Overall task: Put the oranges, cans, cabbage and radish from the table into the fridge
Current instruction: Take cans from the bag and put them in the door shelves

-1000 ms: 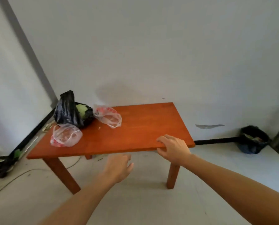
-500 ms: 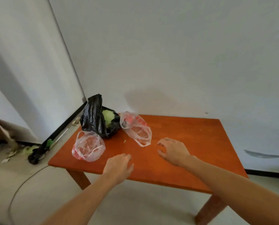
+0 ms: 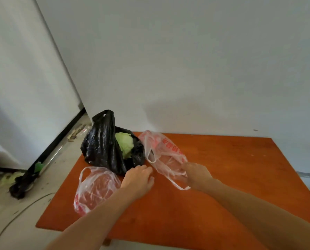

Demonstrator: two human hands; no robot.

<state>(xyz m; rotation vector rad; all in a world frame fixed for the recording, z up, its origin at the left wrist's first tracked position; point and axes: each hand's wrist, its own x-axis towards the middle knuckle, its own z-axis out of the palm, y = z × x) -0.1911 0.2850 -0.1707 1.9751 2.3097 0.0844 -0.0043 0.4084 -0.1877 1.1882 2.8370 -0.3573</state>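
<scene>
Left hand (image 3: pixel 138 179): open, holding nothing. The fingers lie relaxed on the table (image 3: pixel 231 168), just beside the black bag (image 3: pixel 103 145).
Right hand (image 3: pixel 195 173): rests on the near end of the printed clear bag (image 3: pixel 161 150). You cannot tell whether the fingers pinch the plastic, because the film hides them.
Cabbage (image 3: pixel 125 144): sits inside the black bag at the far left corner of the table, showing through the open mouth.
Risk, thin film: if you lift the printed clear bag by a fold and not by its handles, expect it to tear or spill.
Risk, open mouth: if you tilt the black bag while lifting, the cabbage is likely to roll out.
Risk, table edge: the plain clear bag (image 3: pixel 96 188) lies near the left edge. A sweep of your left forearm could push it off.
Count, bags: three (one black, two clear).
Count, cabbage: one.
Count, remaining goods: cannot be made out through the plastic.
</scene>
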